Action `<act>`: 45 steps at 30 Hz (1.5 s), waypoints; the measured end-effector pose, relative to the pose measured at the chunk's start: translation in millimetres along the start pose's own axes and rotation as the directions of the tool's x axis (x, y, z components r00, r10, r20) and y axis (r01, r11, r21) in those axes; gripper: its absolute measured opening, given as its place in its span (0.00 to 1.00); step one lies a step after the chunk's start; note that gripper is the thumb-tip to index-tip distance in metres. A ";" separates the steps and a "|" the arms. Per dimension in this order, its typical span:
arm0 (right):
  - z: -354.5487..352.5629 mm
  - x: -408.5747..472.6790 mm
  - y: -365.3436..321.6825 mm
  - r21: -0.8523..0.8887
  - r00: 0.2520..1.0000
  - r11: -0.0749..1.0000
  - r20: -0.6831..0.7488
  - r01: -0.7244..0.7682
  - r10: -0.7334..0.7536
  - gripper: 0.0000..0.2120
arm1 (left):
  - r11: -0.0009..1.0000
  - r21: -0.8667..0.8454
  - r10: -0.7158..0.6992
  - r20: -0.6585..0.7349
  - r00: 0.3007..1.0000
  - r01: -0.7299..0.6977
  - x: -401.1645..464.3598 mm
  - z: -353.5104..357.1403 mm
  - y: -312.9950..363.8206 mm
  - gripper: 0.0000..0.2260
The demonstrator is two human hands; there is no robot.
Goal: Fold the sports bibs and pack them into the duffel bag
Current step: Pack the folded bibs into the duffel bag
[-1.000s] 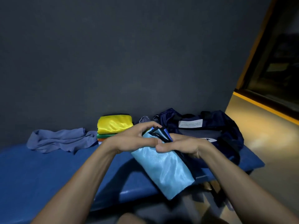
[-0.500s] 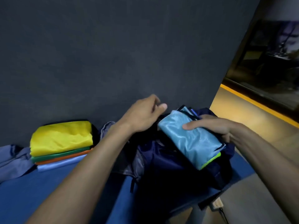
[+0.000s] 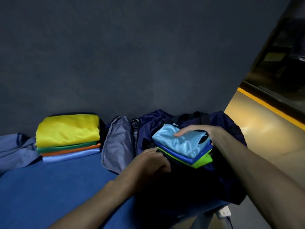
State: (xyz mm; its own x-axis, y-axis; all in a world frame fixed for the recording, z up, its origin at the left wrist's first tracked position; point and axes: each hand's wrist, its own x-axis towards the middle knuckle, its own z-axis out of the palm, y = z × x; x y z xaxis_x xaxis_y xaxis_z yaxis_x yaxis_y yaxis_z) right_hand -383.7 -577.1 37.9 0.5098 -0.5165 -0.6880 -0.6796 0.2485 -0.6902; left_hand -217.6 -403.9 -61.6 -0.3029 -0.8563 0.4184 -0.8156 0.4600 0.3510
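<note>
A navy duffel bag (image 3: pixel 231 126) lies open on the blue bench at the right. Inside it, a folded light-blue bib (image 3: pixel 179 142) lies on top of a royal-blue one and a lime-green one (image 3: pixel 202 161). My right hand (image 3: pixel 196 131) rests on the light-blue bib, fingers curled over its far edge. My left hand (image 3: pixel 151 161) grips the bag's near rim and holds the opening apart. A stack of folded bibs (image 3: pixel 67 128), yellow over green, orange and pale blue, sits on the bench at the left.
The blue padded bench (image 3: pixel 49 187) runs along a dark wall. A grey-blue flap of fabric (image 3: pixel 117 144) lies between stack and bag. Crumpled grey-blue cloth (image 3: pixel 14 149) lies at the far left. Tan floor with a yellow stripe (image 3: pixel 264 103) is to the right.
My right hand has lowered the light-blue bib into the bag onto the other bibs. My left hand has dropped from the bag's far side to its near rim.
</note>
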 end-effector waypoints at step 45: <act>19.8 12.6 31.1 0.311 0.982 0.945 0.126 0.098 -0.143 0.15 | 0.508 -0.541 -0.822 -0.071 0.566 0.670 90.3 -81.9 -37.3 0.21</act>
State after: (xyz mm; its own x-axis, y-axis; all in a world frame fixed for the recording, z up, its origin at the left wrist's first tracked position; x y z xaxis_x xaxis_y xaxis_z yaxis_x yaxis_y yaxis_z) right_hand -388.0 -559.7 3.4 0.6641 -0.4398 -0.6046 -0.4286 0.4387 -0.7899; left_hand -174.2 -479.2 31.7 0.5338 -0.8456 0.0077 -0.3509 -0.2132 0.9118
